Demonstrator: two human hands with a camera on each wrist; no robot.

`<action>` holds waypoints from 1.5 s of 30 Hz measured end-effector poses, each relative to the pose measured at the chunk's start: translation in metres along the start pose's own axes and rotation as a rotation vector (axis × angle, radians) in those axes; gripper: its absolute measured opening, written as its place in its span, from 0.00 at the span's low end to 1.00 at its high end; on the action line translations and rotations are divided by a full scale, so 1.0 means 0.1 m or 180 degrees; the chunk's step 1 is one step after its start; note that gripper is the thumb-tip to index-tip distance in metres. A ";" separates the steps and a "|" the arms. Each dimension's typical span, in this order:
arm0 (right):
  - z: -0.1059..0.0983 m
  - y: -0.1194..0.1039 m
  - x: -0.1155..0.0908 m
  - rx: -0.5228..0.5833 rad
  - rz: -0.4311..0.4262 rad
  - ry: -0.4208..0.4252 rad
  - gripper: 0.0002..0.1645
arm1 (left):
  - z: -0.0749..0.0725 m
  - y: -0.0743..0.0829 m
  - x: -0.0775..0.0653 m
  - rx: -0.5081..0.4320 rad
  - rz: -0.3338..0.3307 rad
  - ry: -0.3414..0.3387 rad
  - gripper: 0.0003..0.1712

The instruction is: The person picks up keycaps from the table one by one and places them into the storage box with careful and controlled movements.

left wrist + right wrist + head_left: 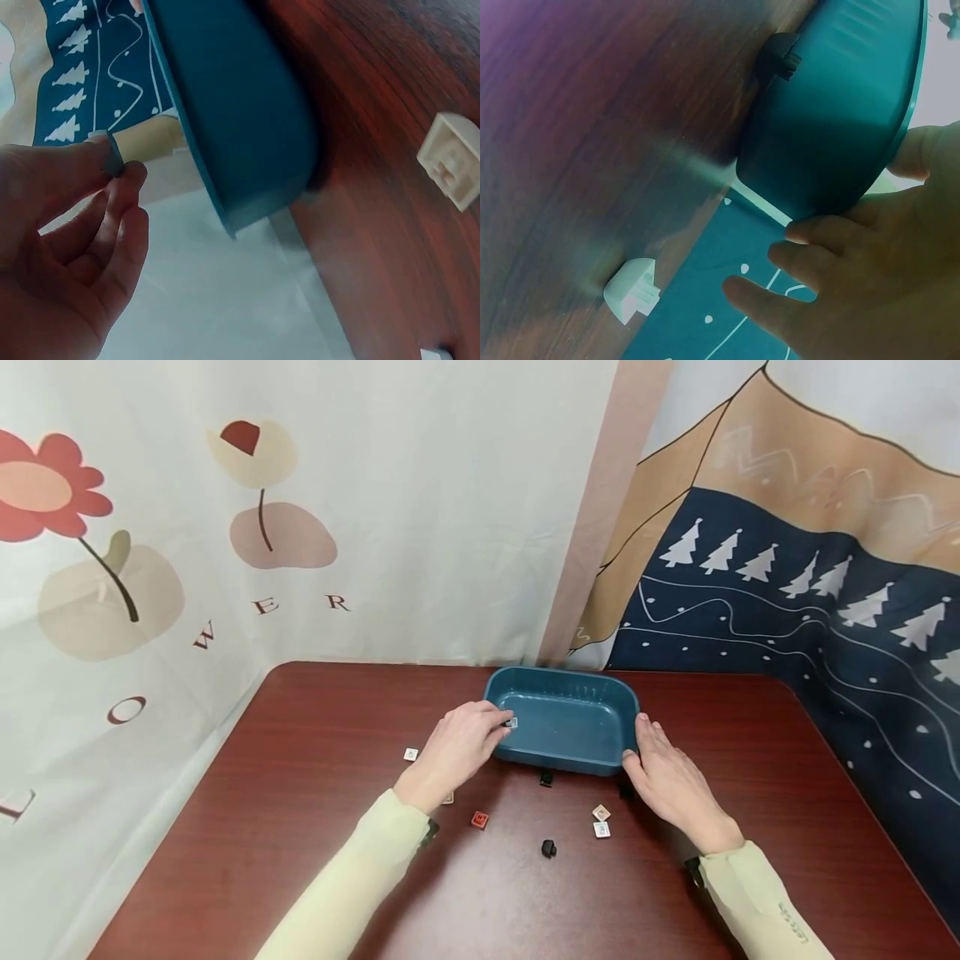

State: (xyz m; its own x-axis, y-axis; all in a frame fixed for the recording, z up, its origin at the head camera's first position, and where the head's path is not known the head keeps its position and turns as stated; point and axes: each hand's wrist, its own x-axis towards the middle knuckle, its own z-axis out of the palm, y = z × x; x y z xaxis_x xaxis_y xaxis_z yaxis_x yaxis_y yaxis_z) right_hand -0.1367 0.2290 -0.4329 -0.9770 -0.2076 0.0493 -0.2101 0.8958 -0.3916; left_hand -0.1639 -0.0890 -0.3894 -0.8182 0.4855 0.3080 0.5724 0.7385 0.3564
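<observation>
A blue plastic tray [558, 764] stands near the far side of the table. My left hand [465, 739] is above its left rim and pinches a small pale keycap [512, 722] between thumb and index finger. In the left wrist view the keycap [112, 154] shows mostly edge-on, higher than the rim. My right hand [671, 777] rests against the tray's right end, fingers extended along the outer wall and thumb near the front corner. Close to the tray's front lies a black keycap [547, 779]; a red keycap [479, 820] lies nearer me.
Loose keycaps are scattered on the brown table [315, 860]: a white one [411, 754] at left, a beige one [448, 798] partly behind my left wrist, a black one [549, 848], a tan one [601, 812] and another white one [602, 830]. Printed curtains [420, 527] hang behind.
</observation>
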 end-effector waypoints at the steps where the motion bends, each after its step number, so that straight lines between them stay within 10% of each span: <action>1: 0.00 0.00 0.00 0.0000 0.0002 0.0003 0.40 | 0.02 0.01 0.02 0.0012 -0.0006 -0.0018 0.16; 13: 0.02 -0.01 0.03 0.0003 -0.0032 0.0024 0.39 | 0.27 0.00 0.36 0.0888 0.0200 -0.0447 0.09; 20: 0.03 -0.02 0.04 -0.0005 -0.0044 0.0011 0.39 | 0.33 -0.02 0.51 0.0649 -0.0128 -0.1013 0.11; 30: 0.04 -0.04 0.03 0.0022 0.0014 -0.0060 0.40 | 0.42 -0.07 0.55 0.0617 -0.0361 -0.1287 0.10; 37: 0.03 -0.02 0.02 0.0031 0.0015 -0.0058 0.40 | 0.36 -0.04 0.53 0.0583 -0.0187 -0.1156 0.19; 45: -0.01 0.01 0.01 0.0020 0.0006 -0.0026 0.40 | 0.13 -0.13 0.30 0.0411 0.0246 -0.0462 0.20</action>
State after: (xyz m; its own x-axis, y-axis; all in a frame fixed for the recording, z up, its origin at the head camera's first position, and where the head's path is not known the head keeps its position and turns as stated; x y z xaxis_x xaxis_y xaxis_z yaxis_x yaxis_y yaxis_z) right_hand -0.1377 0.2304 -0.4321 -0.9770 -0.2091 0.0412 -0.2081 0.8937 -0.3974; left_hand -0.1964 -0.0777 -0.3961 -0.7768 0.5984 0.1962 0.6296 0.7458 0.2178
